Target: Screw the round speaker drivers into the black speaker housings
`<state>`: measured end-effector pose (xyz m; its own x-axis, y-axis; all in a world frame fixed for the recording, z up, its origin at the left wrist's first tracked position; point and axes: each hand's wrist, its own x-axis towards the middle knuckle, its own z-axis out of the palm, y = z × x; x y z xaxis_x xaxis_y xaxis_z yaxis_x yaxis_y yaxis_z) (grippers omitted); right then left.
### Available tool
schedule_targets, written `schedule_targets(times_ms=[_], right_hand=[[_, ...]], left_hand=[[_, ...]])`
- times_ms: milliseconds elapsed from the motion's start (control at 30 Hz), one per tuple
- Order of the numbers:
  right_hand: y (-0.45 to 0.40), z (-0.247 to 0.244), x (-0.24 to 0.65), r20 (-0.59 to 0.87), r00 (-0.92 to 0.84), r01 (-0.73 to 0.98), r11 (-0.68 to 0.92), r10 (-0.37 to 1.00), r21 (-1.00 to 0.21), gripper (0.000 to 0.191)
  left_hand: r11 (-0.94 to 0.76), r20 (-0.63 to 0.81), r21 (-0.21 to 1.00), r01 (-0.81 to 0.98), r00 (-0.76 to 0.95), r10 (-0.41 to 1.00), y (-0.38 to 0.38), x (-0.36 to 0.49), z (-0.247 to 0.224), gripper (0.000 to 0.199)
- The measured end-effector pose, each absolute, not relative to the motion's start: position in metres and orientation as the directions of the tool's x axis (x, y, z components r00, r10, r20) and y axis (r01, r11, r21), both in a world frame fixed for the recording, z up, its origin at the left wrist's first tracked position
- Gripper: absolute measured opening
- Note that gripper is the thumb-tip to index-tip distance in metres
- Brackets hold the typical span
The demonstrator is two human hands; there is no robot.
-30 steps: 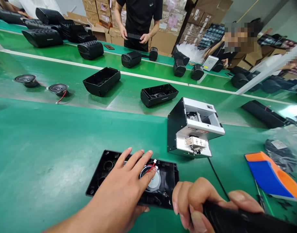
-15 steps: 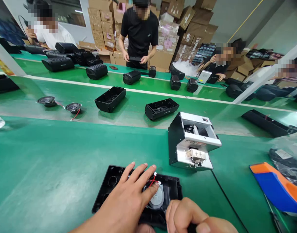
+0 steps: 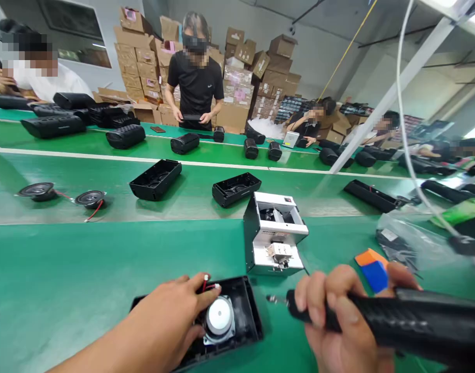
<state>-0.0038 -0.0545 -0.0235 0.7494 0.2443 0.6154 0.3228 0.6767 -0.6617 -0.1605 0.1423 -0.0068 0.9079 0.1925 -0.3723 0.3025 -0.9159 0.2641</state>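
Observation:
A black speaker housing (image 3: 247, 316) lies open side up on the green bench, with a round silver-backed speaker (image 3: 219, 315) inside. My left hand (image 3: 171, 316) bends over the housing's left part and holds it, its thumb at the speaker's edge. Its fingertips are by the red wires (image 3: 205, 283) with small white connectors. My right hand (image 3: 342, 316) is wrapped round a black electric screwdriver (image 3: 423, 321), whose tip points left and sits just right of the housing, apart from it. A small screw-like piece seems to be at the tip, too blurred to be sure.
A screw feeder (image 3: 276, 233) stands behind the housing. Two loose speakers (image 3: 90, 199) and two open housings (image 3: 155, 178) lie on the strip beyond. An orange and blue object (image 3: 373, 269) and a plastic bag (image 3: 416, 243) are at right. Co-workers (image 3: 196, 77) work across the bench.
My right hand has risen to the right, bringing the screwdriver into full view. My left hand has shifted from lying spread across the housing to its left part. The camera view has turned.

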Motion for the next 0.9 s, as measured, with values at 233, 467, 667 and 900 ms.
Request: schedule_targets(times_ms=[233, 467, 667, 900], right_hand=[[-0.044, -0.011, 0.051, 0.789, 0.607, 0.659, 0.495, 0.094, -0.566, 0.059], [-0.032, -0.021, 0.052, 0.751, 0.632, 0.618, 0.46, 0.193, -0.638, 0.05], [-0.035, -0.018, 0.043, 0.647, 0.705, 0.508, 0.43, 0.291, -0.747, 0.048], [-0.051, -0.005, 0.004, 0.557, 0.758, 0.329, 0.538, 0.339, -0.776, 0.051]], left_hand=[[-0.759, -0.372, 0.265, 0.595, 0.789, 0.489, 0.135, -0.188, -0.041, 0.085], [-0.732, -0.069, 0.556, 0.394, 0.9, 0.431, 0.118, -0.202, -0.096, 0.098], [-0.659, -0.071, 0.665, 0.353, 0.907, 0.414, 0.11, -0.199, -0.105, 0.105], [-0.557, -0.242, 0.693, 0.457, 0.876, 0.418, 0.105, -0.199, -0.074, 0.103]])
